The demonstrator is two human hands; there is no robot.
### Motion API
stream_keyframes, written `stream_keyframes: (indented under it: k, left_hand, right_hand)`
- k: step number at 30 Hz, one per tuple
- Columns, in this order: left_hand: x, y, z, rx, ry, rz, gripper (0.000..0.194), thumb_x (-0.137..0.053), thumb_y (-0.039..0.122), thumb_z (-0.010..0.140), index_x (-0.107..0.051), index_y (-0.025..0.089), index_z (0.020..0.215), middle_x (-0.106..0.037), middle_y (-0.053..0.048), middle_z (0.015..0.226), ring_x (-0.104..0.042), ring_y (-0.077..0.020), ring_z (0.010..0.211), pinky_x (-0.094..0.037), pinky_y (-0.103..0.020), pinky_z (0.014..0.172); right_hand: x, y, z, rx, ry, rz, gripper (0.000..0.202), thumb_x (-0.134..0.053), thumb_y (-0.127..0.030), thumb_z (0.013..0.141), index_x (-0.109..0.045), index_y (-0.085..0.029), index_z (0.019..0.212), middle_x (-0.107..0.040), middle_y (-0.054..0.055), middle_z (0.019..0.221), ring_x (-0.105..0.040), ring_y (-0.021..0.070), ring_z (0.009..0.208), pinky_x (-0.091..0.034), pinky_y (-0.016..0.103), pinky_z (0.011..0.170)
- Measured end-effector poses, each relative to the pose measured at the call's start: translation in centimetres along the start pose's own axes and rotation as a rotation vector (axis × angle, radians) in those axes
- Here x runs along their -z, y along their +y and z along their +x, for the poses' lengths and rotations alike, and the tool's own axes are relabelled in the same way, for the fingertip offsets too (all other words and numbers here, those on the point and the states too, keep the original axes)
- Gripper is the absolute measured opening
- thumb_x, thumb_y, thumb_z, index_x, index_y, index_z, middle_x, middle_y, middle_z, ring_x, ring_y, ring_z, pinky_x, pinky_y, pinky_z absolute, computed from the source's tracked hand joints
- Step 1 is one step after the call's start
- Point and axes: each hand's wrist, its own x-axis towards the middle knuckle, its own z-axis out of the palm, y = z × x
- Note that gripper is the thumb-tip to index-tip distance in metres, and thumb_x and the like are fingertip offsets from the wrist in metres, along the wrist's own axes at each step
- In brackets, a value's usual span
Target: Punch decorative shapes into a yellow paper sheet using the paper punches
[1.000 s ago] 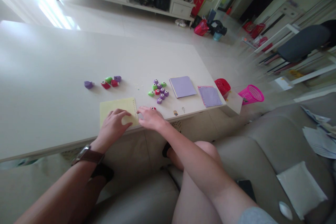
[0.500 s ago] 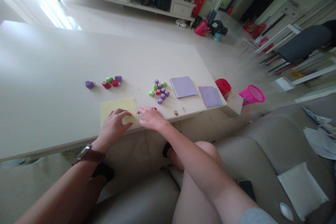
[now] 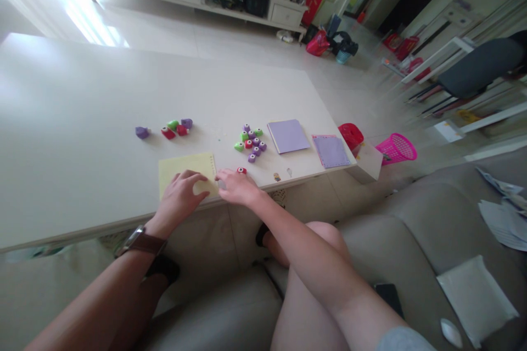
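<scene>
A yellow sheet of paper (image 3: 187,163) lies at the table's near edge, with a row of small marks down its right side. My left hand (image 3: 183,192) rests on the sheet, thumb and fingers apart. At the sheet's right edge, my right hand (image 3: 236,185) has its fingers curled together over a small greyish thing, mostly hidden. Just behind that hand a small red craft punch (image 3: 241,170) shows in part. Beyond it stands a cluster of purple, green and red craft punches (image 3: 251,143). Several more punches (image 3: 175,129) lie farther left, including a purple one (image 3: 142,132) by itself.
A purple notepad (image 3: 288,136) and a purple sheet with a pink border (image 3: 330,151) lie to the right on the white table (image 3: 102,93). Two small stickers or cutouts (image 3: 277,176) are near the front edge. A pink basket (image 3: 397,148) and a grey sofa (image 3: 370,247) stand beyond.
The view has shifted very slightly. Both hands keep their places on and beside the yellow sheet, with no clear movement of the things.
</scene>
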Motion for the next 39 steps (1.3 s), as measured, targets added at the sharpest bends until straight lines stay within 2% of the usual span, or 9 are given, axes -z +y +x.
stream_keyframes:
  k: [4, 8, 13, 19, 28, 31, 35, 39]
  left_hand:
    - [0.0, 0.1, 0.0, -0.002, -0.005, 0.000, 0.028, -0.069, 0.035, 0.084, -0.074, 0.025, 0.110, -0.069, -0.010, 0.123, -0.060, -0.0337, 0.117, -0.050, -0.045, 0.102]
    - [-0.2, 0.0, 0.1, 0.005, -0.003, 0.007, 0.027, -0.070, 0.034, 0.084, -0.074, 0.025, 0.109, -0.069, -0.009, 0.123, -0.059, -0.0331, 0.117, -0.050, -0.045, 0.102]
    - [0.0, 0.3, 0.0, -0.001, -0.005, -0.001, 0.028, -0.069, 0.033, 0.085, -0.073, 0.024, 0.111, -0.068, -0.009, 0.123, -0.059, -0.0328, 0.118, -0.050, -0.046, 0.103]
    - [0.3, 1.0, -0.1, 0.004, 0.003, -0.027, 0.026, -0.070, 0.029, 0.085, -0.074, 0.022, 0.110, -0.068, -0.010, 0.123, -0.059, -0.0337, 0.118, -0.050, -0.048, 0.103]
    - [0.4, 1.0, -0.1, 0.037, 0.032, -0.038, 0.024, -0.071, 0.026, 0.085, -0.074, 0.022, 0.108, -0.068, -0.010, 0.120, -0.060, -0.0334, 0.115, -0.053, -0.049, 0.101]
    - [0.9, 1.0, 0.2, 0.087, 0.081, -0.011, 0.025, -0.068, 0.026, 0.087, -0.073, 0.020, 0.111, -0.069, -0.011, 0.120, -0.060, -0.0345, 0.117, -0.052, -0.050, 0.103]
    - [1.5, 0.4, 0.5, 0.175, 0.222, -0.029, 0.038, -0.067, 0.024, 0.087, -0.066, 0.018, 0.125, -0.068, -0.014, 0.127, -0.059, -0.0346, 0.123, -0.050, -0.051, 0.108]
    - [1.9, -0.9, 1.1, 0.363, 0.334, -0.125, 0.031, -0.067, 0.023, 0.084, -0.066, 0.017, 0.115, -0.070, -0.013, 0.119, -0.064, -0.0307, 0.116, -0.051, -0.048, 0.107]
  right_hand:
    - [0.1, 0.0, -0.2, -0.015, -0.016, -0.034, 0.035, -0.054, -0.023, 0.094, -0.067, -0.022, 0.126, -0.066, 0.009, 0.140, -0.069, 0.0265, 0.117, -0.056, 0.039, 0.100]
    - [0.5, 0.0, -0.3, -0.108, 0.001, -0.068, 0.035, -0.053, -0.027, 0.095, -0.068, -0.021, 0.126, -0.063, 0.012, 0.138, -0.070, 0.0274, 0.110, -0.057, 0.040, 0.095]
    - [1.1, 0.7, -0.2, -0.233, 0.033, -0.051, 0.037, -0.054, -0.027, 0.095, -0.066, -0.020, 0.129, -0.061, 0.013, 0.138, -0.067, 0.0267, 0.113, -0.055, 0.038, 0.096]
    - [1.9, 2.3, -0.1, -0.342, 0.068, -0.060, 0.034, -0.055, -0.030, 0.095, -0.067, -0.019, 0.124, -0.062, 0.015, 0.133, -0.065, 0.0283, 0.117, -0.054, 0.038, 0.095]
    - [1.9, 1.5, 0.2, -0.316, 0.045, -0.026, 0.036, -0.058, -0.034, 0.094, -0.067, -0.022, 0.127, -0.062, 0.011, 0.139, -0.064, 0.0271, 0.121, -0.053, 0.036, 0.095]
    - [1.6, 1.4, 0.4, -0.287, 0.033, -0.021, 0.038, -0.058, -0.034, 0.093, -0.068, -0.022, 0.127, -0.063, 0.011, 0.139, -0.065, 0.0274, 0.121, -0.053, 0.036, 0.094]
    - [1.9, 1.6, 0.7, -0.267, 0.043, -0.006, 0.038, -0.059, -0.035, 0.092, -0.069, -0.021, 0.127, -0.064, 0.012, 0.139, -0.065, 0.0279, 0.120, -0.053, 0.036, 0.096]
    - [2.6, 0.9, 1.1, -0.233, 0.059, 0.029, 0.038, -0.058, -0.034, 0.092, -0.070, -0.021, 0.126, -0.067, 0.012, 0.138, -0.066, 0.0287, 0.120, -0.052, 0.037, 0.097]
